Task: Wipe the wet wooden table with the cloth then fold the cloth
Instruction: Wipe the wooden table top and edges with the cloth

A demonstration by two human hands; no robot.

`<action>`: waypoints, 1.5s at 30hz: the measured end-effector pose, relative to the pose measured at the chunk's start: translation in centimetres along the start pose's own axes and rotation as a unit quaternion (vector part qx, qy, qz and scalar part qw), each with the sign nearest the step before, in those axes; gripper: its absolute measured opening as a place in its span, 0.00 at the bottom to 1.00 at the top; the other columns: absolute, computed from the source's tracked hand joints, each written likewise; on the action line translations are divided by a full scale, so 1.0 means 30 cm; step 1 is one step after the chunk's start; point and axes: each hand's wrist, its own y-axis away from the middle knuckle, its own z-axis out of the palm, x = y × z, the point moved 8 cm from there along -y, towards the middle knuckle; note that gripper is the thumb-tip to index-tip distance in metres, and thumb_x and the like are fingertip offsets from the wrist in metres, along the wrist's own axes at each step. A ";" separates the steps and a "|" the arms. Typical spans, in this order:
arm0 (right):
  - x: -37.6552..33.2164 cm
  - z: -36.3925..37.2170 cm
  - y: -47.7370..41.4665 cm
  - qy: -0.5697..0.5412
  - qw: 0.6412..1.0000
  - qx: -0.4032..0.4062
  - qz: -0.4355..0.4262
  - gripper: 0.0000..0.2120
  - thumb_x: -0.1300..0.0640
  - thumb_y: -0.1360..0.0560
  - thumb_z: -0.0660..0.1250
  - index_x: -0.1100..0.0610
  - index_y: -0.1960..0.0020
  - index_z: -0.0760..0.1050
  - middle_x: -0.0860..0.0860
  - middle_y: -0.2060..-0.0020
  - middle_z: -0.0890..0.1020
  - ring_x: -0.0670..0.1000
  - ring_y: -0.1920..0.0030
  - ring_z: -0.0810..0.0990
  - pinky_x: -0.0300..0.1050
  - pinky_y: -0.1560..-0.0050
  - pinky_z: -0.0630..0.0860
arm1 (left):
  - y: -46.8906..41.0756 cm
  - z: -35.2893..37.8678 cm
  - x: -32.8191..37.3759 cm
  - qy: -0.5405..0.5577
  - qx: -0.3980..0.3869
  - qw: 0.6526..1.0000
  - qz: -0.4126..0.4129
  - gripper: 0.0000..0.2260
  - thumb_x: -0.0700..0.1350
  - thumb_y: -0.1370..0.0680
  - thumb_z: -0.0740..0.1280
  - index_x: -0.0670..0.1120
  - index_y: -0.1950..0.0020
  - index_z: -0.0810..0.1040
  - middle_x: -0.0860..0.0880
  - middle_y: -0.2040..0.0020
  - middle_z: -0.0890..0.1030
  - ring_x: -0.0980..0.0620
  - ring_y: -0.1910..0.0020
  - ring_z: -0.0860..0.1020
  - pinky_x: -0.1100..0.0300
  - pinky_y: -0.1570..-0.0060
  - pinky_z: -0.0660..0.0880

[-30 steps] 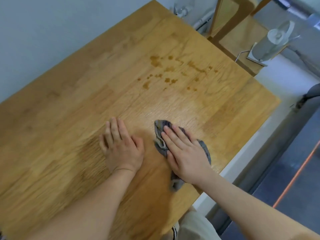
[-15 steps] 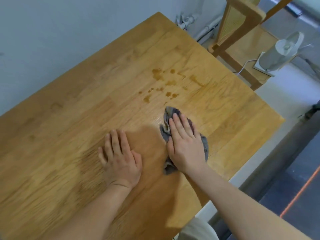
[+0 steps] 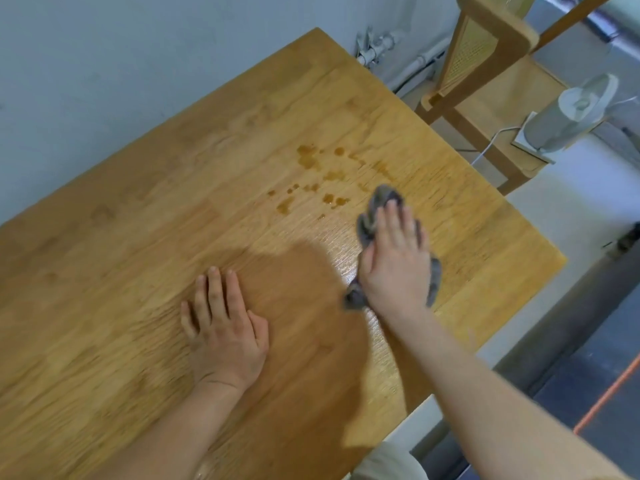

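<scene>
The wooden table [image 3: 145, 209] fills most of the view. Dark wet drops and streaks [image 3: 311, 178] lie on its far middle part. A crumpled grey cloth [image 3: 381, 199] rests on the table just right of the drops. My right hand [image 3: 394, 261] lies flat on top of the cloth and presses it down, fingers pointing away from me. Cloth ends stick out past the fingertips and beside the wrist. My left hand [image 3: 225, 327] rests palm down on the bare wood to the left, fingers spread, holding nothing.
A grey wall [image 3: 104, 64] runs along the table's left and far side. A wooden chair [image 3: 485, 64] stands beyond the far right corner, with a white fan [image 3: 571, 112] on the floor near it. The table's right edge [image 3: 502, 330] drops to the floor.
My right hand has slid the cloth away from me, toward the wet drops. The left hand has stayed flat in about the same spot on the table.
</scene>
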 end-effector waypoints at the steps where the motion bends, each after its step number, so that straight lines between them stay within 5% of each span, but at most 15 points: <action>1: -0.065 0.023 0.050 -0.012 0.999 -0.020 -0.042 0.27 0.52 0.22 0.53 0.58 0.24 0.63 0.54 0.24 0.63 0.53 0.22 0.56 0.56 0.23 0.52 | -0.003 0.000 -0.003 -0.002 -0.004 1.000 0.000 0.31 0.51 0.26 0.50 0.41 0.24 0.57 0.40 0.24 0.58 0.40 0.24 0.54 0.38 0.28 0.52; 6: -0.026 0.005 -0.057 -0.029 0.974 -0.076 -0.213 0.27 0.53 0.25 0.54 0.56 0.28 0.69 0.52 0.28 0.70 0.53 0.25 0.63 0.57 0.25 0.57 | -0.012 -0.019 -0.028 0.005 0.001 0.999 0.032 0.30 0.52 0.25 0.49 0.42 0.24 0.59 0.42 0.24 0.59 0.43 0.24 0.54 0.43 0.27 0.52; 10: 0.233 -0.069 -0.306 -0.007 1.000 -0.012 0.009 0.27 0.53 0.23 0.52 0.59 0.26 0.65 0.55 0.25 0.66 0.55 0.24 0.59 0.57 0.25 0.56 | -0.011 -0.036 -0.042 0.031 0.036 0.998 0.031 0.28 0.49 0.26 0.52 0.43 0.26 0.64 0.43 0.26 0.64 0.44 0.26 0.59 0.44 0.28 0.54; 13: 0.095 -0.019 -0.228 0.005 0.998 -0.003 0.061 0.27 0.49 0.19 0.49 0.60 0.23 0.60 0.56 0.23 0.60 0.56 0.22 0.54 0.57 0.24 0.51 | -0.013 -0.037 -0.045 0.028 0.035 0.999 0.027 0.29 0.49 0.27 0.52 0.43 0.26 0.65 0.43 0.26 0.65 0.44 0.26 0.60 0.45 0.29 0.55; 19: -0.447 0.127 0.161 -0.040 0.977 -0.070 -0.196 0.27 0.45 0.19 0.51 0.57 0.24 0.63 0.53 0.23 0.61 0.52 0.22 0.54 0.58 0.25 0.54 | -0.012 -0.041 -0.046 0.017 0.029 0.999 0.032 0.28 0.50 0.26 0.52 0.43 0.26 0.65 0.43 0.26 0.66 0.44 0.27 0.60 0.45 0.31 0.57; 24: -0.396 0.111 0.124 -0.033 0.939 -0.098 -0.328 0.23 0.50 0.19 0.54 0.54 0.26 0.68 0.50 0.25 0.66 0.49 0.23 0.59 0.55 0.26 0.59 | -0.007 -0.042 -0.048 0.027 0.024 0.999 0.034 0.28 0.50 0.26 0.53 0.45 0.25 0.64 0.44 0.25 0.65 0.46 0.26 0.59 0.46 0.30 0.55; 28: -0.062 0.037 -0.119 0.013 0.985 -0.042 -0.170 0.25 0.50 0.19 0.51 0.58 0.25 0.65 0.53 0.25 0.66 0.53 0.23 0.59 0.56 0.25 0.57 | -0.014 -0.035 -0.053 0.025 0.018 0.999 0.035 0.28 0.50 0.26 0.53 0.46 0.25 0.63 0.45 0.25 0.64 0.46 0.26 0.58 0.46 0.30 0.54; 31: -0.069 0.028 -0.132 0.025 0.999 -0.009 -0.045 0.27 0.50 0.19 0.49 0.59 0.24 0.61 0.55 0.24 0.62 0.56 0.23 0.56 0.58 0.25 0.54 | -0.016 -0.029 -0.059 0.028 0.016 0.999 0.035 0.28 0.50 0.25 0.53 0.46 0.24 0.61 0.45 0.24 0.63 0.46 0.25 0.58 0.46 0.30 0.54; 36: -0.523 0.147 0.112 -0.016 0.959 -0.068 -0.275 0.24 0.50 0.20 0.52 0.55 0.26 0.66 0.50 0.25 0.66 0.51 0.23 0.59 0.57 0.25 0.57 | -0.008 -0.030 -0.054 0.036 0.022 0.998 0.044 0.29 0.50 0.26 0.53 0.45 0.25 0.62 0.45 0.25 0.63 0.46 0.26 0.60 0.45 0.30 0.57; 39: -0.532 0.136 0.101 -0.028 0.927 -0.092 -0.362 0.23 0.51 0.20 0.53 0.55 0.27 0.69 0.50 0.27 0.68 0.50 0.24 0.62 0.56 0.26 0.61 | -0.010 -0.032 -0.058 0.046 0.028 0.998 0.044 0.29 0.50 0.26 0.54 0.45 0.25 0.62 0.45 0.24 0.63 0.46 0.25 0.60 0.46 0.29 0.56; 41: -0.336 0.094 0.021 -0.005 0.950 -0.074 -0.304 0.24 0.51 0.21 0.52 0.56 0.27 0.68 0.51 0.26 0.68 0.51 0.24 0.61 0.55 0.25 0.59 | -0.010 -0.033 -0.052 0.060 0.037 0.996 0.050 0.28 0.50 0.26 0.54 0.45 0.26 0.64 0.45 0.25 0.64 0.46 0.26 0.61 0.46 0.29 0.57; 45: 0.045 -0.011 -0.101 0.027 0.999 -0.006 0.023 0.27 0.52 0.22 0.49 0.59 0.24 0.63 0.54 0.24 0.62 0.55 0.22 0.55 0.57 0.24 0.54 | -0.014 -0.038 -0.057 0.079 0.070 0.993 0.054 0.26 0.49 0.25 0.55 0.45 0.27 0.66 0.45 0.26 0.66 0.45 0.27 0.64 0.45 0.30 0.58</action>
